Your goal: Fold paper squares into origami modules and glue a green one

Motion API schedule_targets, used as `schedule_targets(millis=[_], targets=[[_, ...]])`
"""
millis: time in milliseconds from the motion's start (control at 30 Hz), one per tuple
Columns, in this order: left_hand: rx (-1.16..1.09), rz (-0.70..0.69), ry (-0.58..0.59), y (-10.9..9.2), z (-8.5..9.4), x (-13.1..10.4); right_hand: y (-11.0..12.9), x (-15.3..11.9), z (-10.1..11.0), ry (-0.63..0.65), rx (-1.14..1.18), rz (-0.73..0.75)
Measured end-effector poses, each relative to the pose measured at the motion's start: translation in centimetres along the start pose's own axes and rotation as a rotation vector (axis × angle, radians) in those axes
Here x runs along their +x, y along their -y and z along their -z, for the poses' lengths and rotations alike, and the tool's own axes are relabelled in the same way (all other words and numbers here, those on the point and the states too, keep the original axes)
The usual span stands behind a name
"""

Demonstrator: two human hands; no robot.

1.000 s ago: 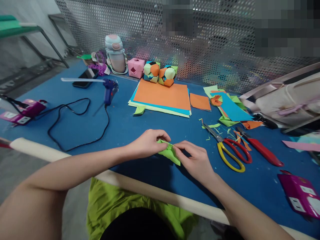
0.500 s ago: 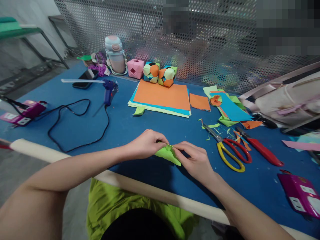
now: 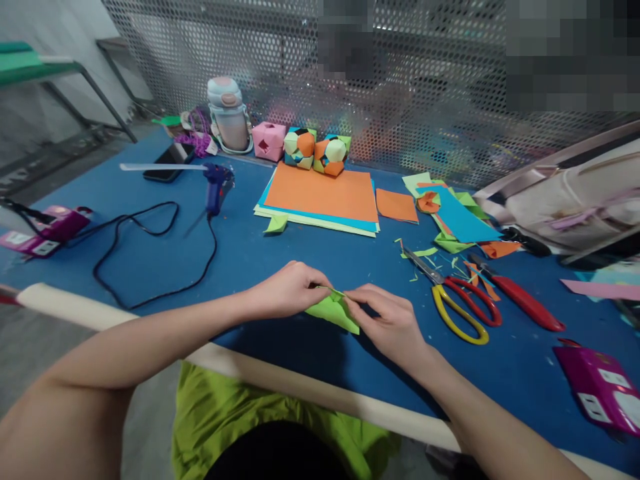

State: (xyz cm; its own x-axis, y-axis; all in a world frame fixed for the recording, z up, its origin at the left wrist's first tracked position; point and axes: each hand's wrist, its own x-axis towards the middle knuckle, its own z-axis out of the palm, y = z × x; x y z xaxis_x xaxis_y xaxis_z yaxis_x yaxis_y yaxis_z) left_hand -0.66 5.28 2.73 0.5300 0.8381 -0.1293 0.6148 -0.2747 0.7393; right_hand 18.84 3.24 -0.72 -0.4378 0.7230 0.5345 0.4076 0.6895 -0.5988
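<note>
A piece of green paper [image 3: 334,312], partly folded along its upper edge, is held up just above the blue table. My left hand [image 3: 293,290] pinches its left upper edge between thumb and fingers. On the other side, my right hand [image 3: 387,317] grips the paper's right upper part. The fingertips of both hands cover some of the folded edge. Beyond the hands lies a stack of orange, blue and pale green sheets [image 3: 320,193], with a small folded green piece [image 3: 276,224] at its front left corner.
Right of my hands lie scissors [image 3: 445,287], a red-handled cutter [image 3: 530,303] and paper scraps. A glue gun [image 3: 215,187] with a looping black cord is at left. Paper cubes [image 3: 300,147] and a bottle [image 3: 230,117] line the back by a perforated metal panel. Purple power strips [image 3: 597,387] sit at both sides.
The view has shifted slightly. Both hands keep their grip on the green paper, whose lower part now faces me a little flatter.
</note>
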Motion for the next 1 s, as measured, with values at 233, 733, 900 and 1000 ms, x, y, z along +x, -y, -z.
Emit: schedule_targets(millis=[233, 733, 900, 1000], targets=[[0.007, -0.046, -0.017, 0.4, -0.2, -0.1, 0.0, 0.0, 0.0, 0.007, -0.011, 0.004], [0.023, -0.175, -0.101, 0.3, -1.2, 0.0, -0.1, 0.0, -0.1, 0.059, 0.018, 0.002], [0.064, -0.219, -0.122, 0.3, -1.4, -0.1, 0.0, 0.0, -0.1, 0.054, 0.024, -0.006], [0.049, -0.216, -0.124, 0.2, -1.4, -0.1, 0.1, 0.0, -0.1, 0.063, -0.041, 0.01]])
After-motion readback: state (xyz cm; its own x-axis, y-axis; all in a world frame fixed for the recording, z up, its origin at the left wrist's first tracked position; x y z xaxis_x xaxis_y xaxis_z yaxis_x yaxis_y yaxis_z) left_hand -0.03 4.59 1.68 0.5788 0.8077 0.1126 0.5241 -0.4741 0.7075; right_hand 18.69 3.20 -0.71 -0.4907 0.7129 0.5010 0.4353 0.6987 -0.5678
